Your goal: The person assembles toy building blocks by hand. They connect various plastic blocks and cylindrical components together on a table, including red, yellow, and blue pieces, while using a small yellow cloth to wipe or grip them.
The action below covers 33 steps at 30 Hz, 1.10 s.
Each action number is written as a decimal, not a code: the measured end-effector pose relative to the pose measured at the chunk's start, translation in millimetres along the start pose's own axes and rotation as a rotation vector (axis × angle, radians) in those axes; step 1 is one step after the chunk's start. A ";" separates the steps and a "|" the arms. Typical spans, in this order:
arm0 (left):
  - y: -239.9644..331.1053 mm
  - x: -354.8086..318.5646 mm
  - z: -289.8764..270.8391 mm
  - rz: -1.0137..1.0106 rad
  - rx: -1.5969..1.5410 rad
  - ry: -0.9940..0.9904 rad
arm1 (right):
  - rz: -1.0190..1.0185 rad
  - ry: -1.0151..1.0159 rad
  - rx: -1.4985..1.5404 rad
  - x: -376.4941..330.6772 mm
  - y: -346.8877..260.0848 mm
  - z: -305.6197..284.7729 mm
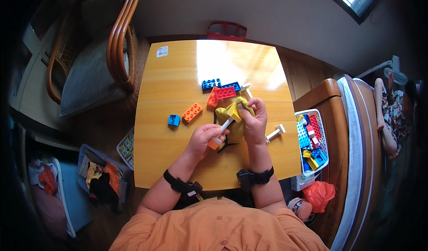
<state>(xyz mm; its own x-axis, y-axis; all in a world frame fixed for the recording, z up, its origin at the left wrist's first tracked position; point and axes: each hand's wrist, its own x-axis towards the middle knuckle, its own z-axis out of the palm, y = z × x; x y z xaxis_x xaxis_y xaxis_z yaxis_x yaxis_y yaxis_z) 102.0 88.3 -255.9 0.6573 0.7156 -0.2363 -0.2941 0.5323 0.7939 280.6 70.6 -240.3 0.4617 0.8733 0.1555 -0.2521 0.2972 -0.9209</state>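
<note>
My left hand (200, 139) pinches a white toy post (226, 124), held at a slant. At its lower end, beside my fingers, is an orange piece (214, 144); a yellow block (233, 112) is at the upper end. My right hand (256, 120) is closed on a yellow cloth (237, 132), which is bunched against the yellow block and hangs toward the table. Two more white posts lie on the right side, one (247, 89) beyond my right hand and one (275, 133) beside its wrist.
On the wooden table (165, 157) lie blue bricks (211, 84), a red brick (226, 92), orange bricks (192, 112) and a small blue block (174, 120). A white basket (324, 149) of bricks stands at the right edge. A rattan chair (120, 50) stands left; a person's legs (384, 117) show far right.
</note>
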 end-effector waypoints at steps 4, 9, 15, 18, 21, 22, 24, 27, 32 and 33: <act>-0.9 1.9 2.4 0.006 -0.005 -0.002 | 0.061 0.072 0.194 3.9 5.2 0.6; -4.8 3.4 4.7 0.128 0.015 0.143 | 0.159 0.115 0.368 6.1 0.8 1.9; -0.8 1.1 13.7 0.554 0.667 0.322 | 0.198 -0.110 0.149 -2.3 3.8 8.4; 2.8 0.8 14.9 0.474 0.623 0.299 | 0.180 -0.101 0.132 -1.6 1.6 7.6; -2.9 4.6 9.4 0.281 0.366 0.244 | 0.213 -0.048 0.209 0.0 6.6 6.5; -5.3 6.0 7.6 0.172 0.166 0.209 | 0.219 -0.044 0.210 0.5 6.1 8.0; -7.2 7.9 5.2 0.184 0.127 0.215 | 0.237 0.009 0.295 1.8 3.5 12.3; -5.7 12.8 3.9 0.293 0.174 0.222 | 0.241 -0.057 0.253 -1.4 10.3 6.5; -7.3 13.1 -3.1 0.344 0.236 0.223 | 0.135 -0.302 -0.094 -8.9 6.6 16.8; -6.6 12.4 -1.5 0.337 0.215 0.214 | 0.140 -0.297 -0.091 -9.0 6.8 15.8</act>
<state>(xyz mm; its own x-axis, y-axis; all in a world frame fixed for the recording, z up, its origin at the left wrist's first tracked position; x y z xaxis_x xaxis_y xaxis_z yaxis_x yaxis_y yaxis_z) 111.0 94.3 -264.9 0.3843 0.9224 -0.0370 -0.3014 0.1633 0.9394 261.3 70.8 -242.3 0.1569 0.9815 0.1097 -0.2124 0.1420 -0.9668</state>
